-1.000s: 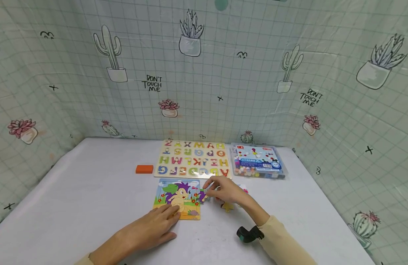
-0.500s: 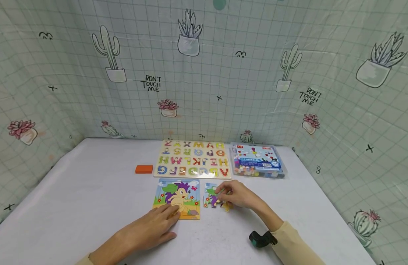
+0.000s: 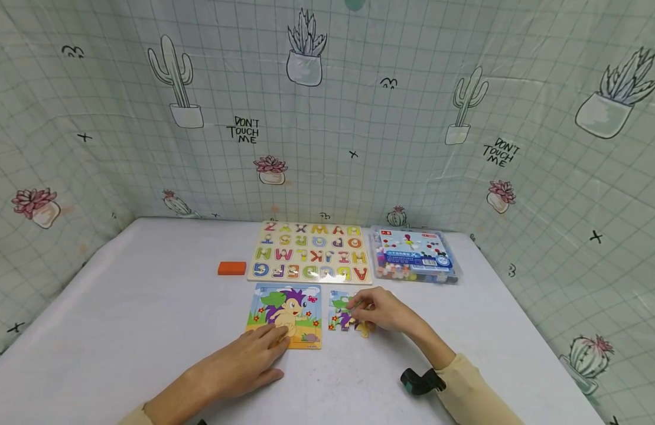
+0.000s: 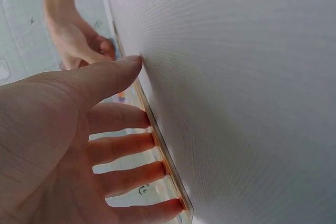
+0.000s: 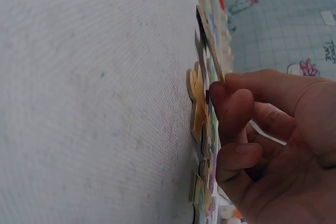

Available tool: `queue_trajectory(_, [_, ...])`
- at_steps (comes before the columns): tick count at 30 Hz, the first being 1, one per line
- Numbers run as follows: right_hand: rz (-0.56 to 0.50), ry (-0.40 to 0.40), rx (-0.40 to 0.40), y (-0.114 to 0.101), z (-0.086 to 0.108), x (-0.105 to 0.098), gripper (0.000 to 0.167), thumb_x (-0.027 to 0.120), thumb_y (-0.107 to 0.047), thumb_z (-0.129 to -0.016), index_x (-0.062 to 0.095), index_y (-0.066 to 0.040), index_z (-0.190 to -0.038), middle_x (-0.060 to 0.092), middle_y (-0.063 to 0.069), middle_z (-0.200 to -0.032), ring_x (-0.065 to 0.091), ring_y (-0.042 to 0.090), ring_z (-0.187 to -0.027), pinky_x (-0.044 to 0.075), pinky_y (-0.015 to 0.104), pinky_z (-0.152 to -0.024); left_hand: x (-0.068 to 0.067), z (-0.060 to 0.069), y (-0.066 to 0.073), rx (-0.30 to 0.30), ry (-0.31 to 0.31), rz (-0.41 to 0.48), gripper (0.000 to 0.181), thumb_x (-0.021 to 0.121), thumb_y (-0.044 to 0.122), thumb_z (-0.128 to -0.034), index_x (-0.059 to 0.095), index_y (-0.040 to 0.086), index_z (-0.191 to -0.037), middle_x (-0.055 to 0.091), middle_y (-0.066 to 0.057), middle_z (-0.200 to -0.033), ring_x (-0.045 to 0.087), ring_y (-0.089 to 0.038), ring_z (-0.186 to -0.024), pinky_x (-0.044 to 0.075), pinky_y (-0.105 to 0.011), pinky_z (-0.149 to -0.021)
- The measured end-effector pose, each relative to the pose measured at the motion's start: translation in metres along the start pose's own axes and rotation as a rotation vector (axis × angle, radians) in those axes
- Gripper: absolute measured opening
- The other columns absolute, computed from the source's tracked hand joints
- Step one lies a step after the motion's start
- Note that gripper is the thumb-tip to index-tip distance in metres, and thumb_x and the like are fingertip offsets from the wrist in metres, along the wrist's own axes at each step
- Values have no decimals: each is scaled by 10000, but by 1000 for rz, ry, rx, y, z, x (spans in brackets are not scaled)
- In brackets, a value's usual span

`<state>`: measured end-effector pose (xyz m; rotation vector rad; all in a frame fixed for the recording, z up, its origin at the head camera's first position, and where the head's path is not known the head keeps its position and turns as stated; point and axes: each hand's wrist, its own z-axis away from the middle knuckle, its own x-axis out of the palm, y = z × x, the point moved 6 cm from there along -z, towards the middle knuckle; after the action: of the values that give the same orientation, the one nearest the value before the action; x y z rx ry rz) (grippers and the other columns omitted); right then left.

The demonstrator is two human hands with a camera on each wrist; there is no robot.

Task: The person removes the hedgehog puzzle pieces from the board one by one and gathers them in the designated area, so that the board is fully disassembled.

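Observation:
A hedgehog puzzle board [image 3: 292, 304] lies flat on the white table. My left hand [image 3: 247, 360] rests on its front left part; in the left wrist view the straight fingertips [image 4: 139, 141] touch the board's edge. Just right of the board is a group of loose jigsaw pieces [image 3: 340, 310] with green, purple and blue print. Over them, my right hand [image 3: 383, 310] pinches a thin wooden jigsaw piece [image 5: 209, 38] between thumb and finger, one end raised in the right wrist view. More pieces [image 5: 197, 103] lie under these fingers, partly hidden by the hand in the head view.
Behind the puzzle stands a wooden alphabet board [image 3: 311, 254] lying flat. To its right is a clear plastic case [image 3: 414, 257] of colourful parts, to its left an orange block [image 3: 232, 268]. A patterned cloth wall [image 3: 327, 130] closes off the table's back and sides.
My right hand has moved right, from the hedgehog board's right edge to over the loose pieces, bringing several of them into sight. My left hand has stayed in place.

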<state>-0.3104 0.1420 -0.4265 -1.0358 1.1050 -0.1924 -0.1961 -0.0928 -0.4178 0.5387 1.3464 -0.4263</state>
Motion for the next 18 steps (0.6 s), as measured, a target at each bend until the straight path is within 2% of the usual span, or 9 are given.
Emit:
queue_trajectory(10, [20, -2, -14, -6, -1, 5, 153, 645, -112, -939, 703, -7, -1034, 680, 83, -824, 537, 103, -574, 459, 190, -500, 1, -1, -1, -18, -35, 21, 635, 628, 470, -922, 499, 132, -1445, 420, -53, -1532, 374, -305, -1429, 365, -503, -1153])
queue_trajectory(18, [70, -22, -62, -23, -10, 19, 139, 656, -111, -920, 719, -50, -1028, 691, 23, -856, 534, 60, -580, 462, 187, -505, 1, -1, -1, -10, -24, 20, 630, 627, 464, -926, 503, 124, -1441, 424, -60, -1529, 383, -310, -1422, 368, -501, -1152])
